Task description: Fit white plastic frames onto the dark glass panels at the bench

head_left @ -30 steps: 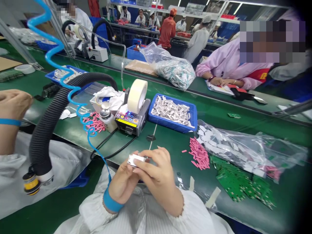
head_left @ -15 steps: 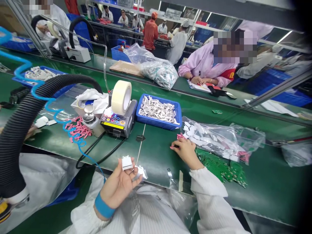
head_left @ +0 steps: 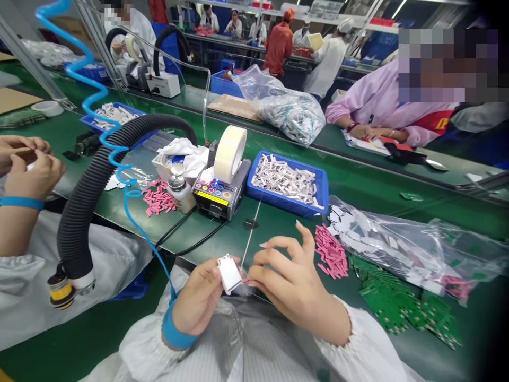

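My left hand (head_left: 198,297) is curled around a small white piece (head_left: 229,274), pinching it between thumb and fingers just in front of my chest, above the edge of the green desk (head_left: 274,244). My right hand (head_left: 294,286) is beside it with the fingers spread and curved. Its thumb side reaches the white piece, where a tiny pink sliver (head_left: 245,280) shows, but I can't tell whether I'm gripping that sliver. A blue wrist strap (head_left: 178,331) circles my left wrist. Just past my right hand lies a loose pile of pink strips (head_left: 332,252), next to a plastic bag of white pieces (head_left: 382,245) and a spread of green circuit boards (head_left: 397,303). Ahead of my hands sit a blue tray of white pieces (head_left: 288,183) and a tape dispenser (head_left: 218,193) carrying a wide roll of tape (head_left: 229,154). Further left are more pink strips (head_left: 159,199) and a black corrugated hose (head_left: 91,180). A co-worker's hands (head_left: 29,167) work at the far left.
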`<state>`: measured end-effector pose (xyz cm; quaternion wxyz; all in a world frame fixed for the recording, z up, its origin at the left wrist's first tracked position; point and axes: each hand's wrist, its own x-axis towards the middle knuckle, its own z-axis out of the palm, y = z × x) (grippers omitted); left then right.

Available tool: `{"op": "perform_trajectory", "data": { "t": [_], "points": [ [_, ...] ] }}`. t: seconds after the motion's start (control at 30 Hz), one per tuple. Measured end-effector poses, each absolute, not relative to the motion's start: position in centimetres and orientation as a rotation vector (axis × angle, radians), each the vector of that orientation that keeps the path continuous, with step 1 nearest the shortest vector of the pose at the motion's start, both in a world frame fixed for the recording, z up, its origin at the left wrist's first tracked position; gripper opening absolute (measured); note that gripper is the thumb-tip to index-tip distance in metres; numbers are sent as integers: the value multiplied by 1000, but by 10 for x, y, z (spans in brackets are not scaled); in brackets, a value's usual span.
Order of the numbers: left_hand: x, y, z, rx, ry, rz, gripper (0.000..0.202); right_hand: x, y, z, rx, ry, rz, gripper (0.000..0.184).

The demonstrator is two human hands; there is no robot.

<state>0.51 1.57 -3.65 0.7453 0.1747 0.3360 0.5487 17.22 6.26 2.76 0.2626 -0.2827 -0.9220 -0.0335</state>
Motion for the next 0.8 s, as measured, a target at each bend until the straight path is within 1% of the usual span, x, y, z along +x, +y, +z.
{"op": "perform_trajectory", "data": {
  "t": [0.2, 0.33, 0.43, 0.47, 0.53, 0.57, 0.6, 0.7, 0.73, 0.8],
  "points": [
    [3, 19, -35, 380, 700, 1218, 33, 161, 72, 32, -628, -2587, -22, 20],
    [-1, 20, -35, 328, 660, 1240, 32, 146, 68, 23, -600, -2458, 119, 16],
    [-5, 20, -38, 188, 649, 1266, 32, 136, 62, 6, -709, -2253, 188, 8],
    [-6, 20, -39, 140, 642, 1287, 31, 133, 60, 0, -771, -2193, 200, 12],
    [-7, 18, -41, 90, 618, 1329, 31, 128, 56, -9, -907, -2102, 234, 31],
    [-6, 17, -42, 99, 609, 1342, 32, 125, 54, -11, -960, -2070, 269, 36],
    [-6, 16, -43, 129, 605, 1352, 33, 123, 52, -12, -993, -2045, 317, 34],
    [-8, 13, -40, 278, 656, 1352, 38, 119, 50, -8, -995, -1998, 417, 15],
    [-10, 12, -38, 354, 703, 1357, 39, 118, 50, -6, -981, -1991, 416, 11],
    [-17, 13, -31, 562, 853, 1404, 40, 121, 52, -1, -969, -1997, 380, 11]
  ]
}}
